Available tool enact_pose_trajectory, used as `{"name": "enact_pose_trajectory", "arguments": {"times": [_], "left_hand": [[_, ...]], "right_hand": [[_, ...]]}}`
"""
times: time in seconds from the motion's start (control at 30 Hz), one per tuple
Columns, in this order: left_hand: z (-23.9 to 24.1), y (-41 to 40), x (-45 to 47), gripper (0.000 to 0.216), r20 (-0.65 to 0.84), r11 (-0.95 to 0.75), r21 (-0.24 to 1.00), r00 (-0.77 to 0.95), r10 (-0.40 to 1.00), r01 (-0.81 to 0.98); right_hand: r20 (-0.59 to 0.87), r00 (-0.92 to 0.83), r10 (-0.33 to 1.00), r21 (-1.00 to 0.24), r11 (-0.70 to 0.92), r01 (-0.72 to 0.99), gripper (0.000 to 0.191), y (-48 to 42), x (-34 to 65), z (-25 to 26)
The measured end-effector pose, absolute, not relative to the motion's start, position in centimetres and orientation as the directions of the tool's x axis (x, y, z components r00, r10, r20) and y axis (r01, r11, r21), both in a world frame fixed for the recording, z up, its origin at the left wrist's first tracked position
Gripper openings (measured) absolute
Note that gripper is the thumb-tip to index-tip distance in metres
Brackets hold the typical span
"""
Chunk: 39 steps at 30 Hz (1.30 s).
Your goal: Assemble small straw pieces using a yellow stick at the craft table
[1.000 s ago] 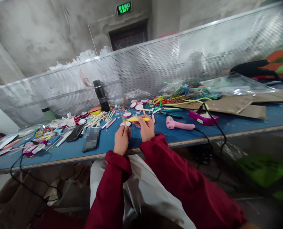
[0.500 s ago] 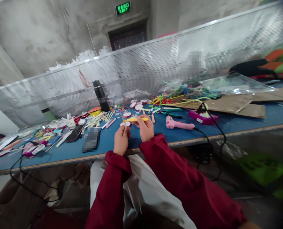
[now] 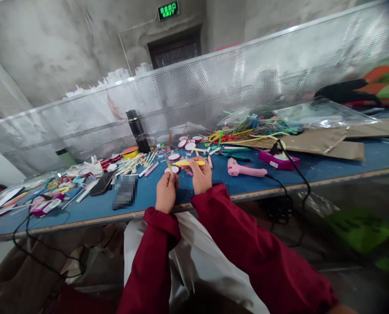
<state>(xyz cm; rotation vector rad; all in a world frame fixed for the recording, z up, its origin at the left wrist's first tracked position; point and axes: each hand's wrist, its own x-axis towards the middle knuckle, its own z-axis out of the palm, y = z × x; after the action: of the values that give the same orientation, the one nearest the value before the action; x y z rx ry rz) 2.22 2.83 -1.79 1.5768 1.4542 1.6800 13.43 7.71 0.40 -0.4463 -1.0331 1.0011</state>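
My left hand (image 3: pixel 166 192) is closed in a pinch on a thin short stick (image 3: pixel 170 166) that points up. Just to its right, my right hand (image 3: pixel 201 175) is closed on a yellow tube (image 3: pixel 189 162) held level above the blue table (image 3: pixel 240 183). The two hands are close together near the table's front edge, both arms in dark red sleeves. A small red and white disc (image 3: pixel 173 157) lies on the table just behind them.
A pink glue gun (image 3: pixel 245 169) with a black cord lies right of my hands, a magenta stand (image 3: pixel 279 161) behind it. A black bottle (image 3: pixel 137 131) stands by the perforated metal screen (image 3: pixel 214 91). Sticks, discs and coloured wires (image 3: pixel 246 128) litter the table; cardboard (image 3: pixel 321 141) lies right.
Both hands keep their grips and barely move; the view has shifted slightly.
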Motion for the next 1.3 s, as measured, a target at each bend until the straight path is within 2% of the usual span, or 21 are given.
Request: {"name": "enact_pose_trajectory", "arguments": {"times": [0.13, 0.3, 0.43, 0.6, 0.77, 0.93, 1.07, 1.3], "left_hand": [[-1.69, 2.77, 2.23, 0.028, 0.466, -0.366, 0.863, -0.272, 0.842, 0.348], [-1.60, 2.74, 2.29, 0.028, 0.469, -0.363, 0.860, -0.274, 0.839, 0.359], [-1.60, 2.76, 2.34, 0.027, 0.456, -0.357, 0.871, -0.283, 0.844, 0.339], [-1.54, 2.69, 2.33, 0.027, 0.470, -0.362, 0.859, -0.278, 0.838, 0.361], [-1.34, 2.54, 2.44, 0.027, 0.468, -0.364, 0.861, -0.273, 0.841, 0.354], [-1.35, 2.59, 2.47, 0.027, 0.462, -0.361, 0.866, -0.275, 0.843, 0.346], [-1.54, 2.76, 2.37, 0.026, 0.458, -0.362, 0.870, -0.277, 0.845, 0.335], [-1.22, 2.50, 2.54, 0.026, 0.460, -0.356, 0.865, -0.279, 0.843, 0.353]], "right_hand": [[0.509, 0.112, 0.854, -0.728, 0.496, -0.474, 0.023, 7.63, 13.47, 0.40], [0.496, 0.154, 0.855, -0.719, 0.504, -0.478, 0.021, 7.59, 13.50, 0.45], [0.518, 0.099, 0.850, -0.719, 0.495, -0.488, 0.021, 7.56, 13.50, 0.51], [0.497, 0.163, 0.852, -0.716, 0.509, -0.478, 0.020, 7.57, 13.50, 0.49], [0.512, 0.094, 0.854, -0.723, 0.487, -0.490, 0.017, 7.51, 13.48, 0.46], [0.504, 0.163, 0.848, -0.706, 0.513, -0.488, 0.018, 7.71, 13.45, 0.36], [0.526, 0.114, 0.843, -0.709, 0.509, -0.489, 0.018, 7.73, 13.44, 0.34], [0.519, 0.143, 0.843, -0.709, 0.518, -0.478, 0.019, 7.74, 13.47, 0.32]]}}
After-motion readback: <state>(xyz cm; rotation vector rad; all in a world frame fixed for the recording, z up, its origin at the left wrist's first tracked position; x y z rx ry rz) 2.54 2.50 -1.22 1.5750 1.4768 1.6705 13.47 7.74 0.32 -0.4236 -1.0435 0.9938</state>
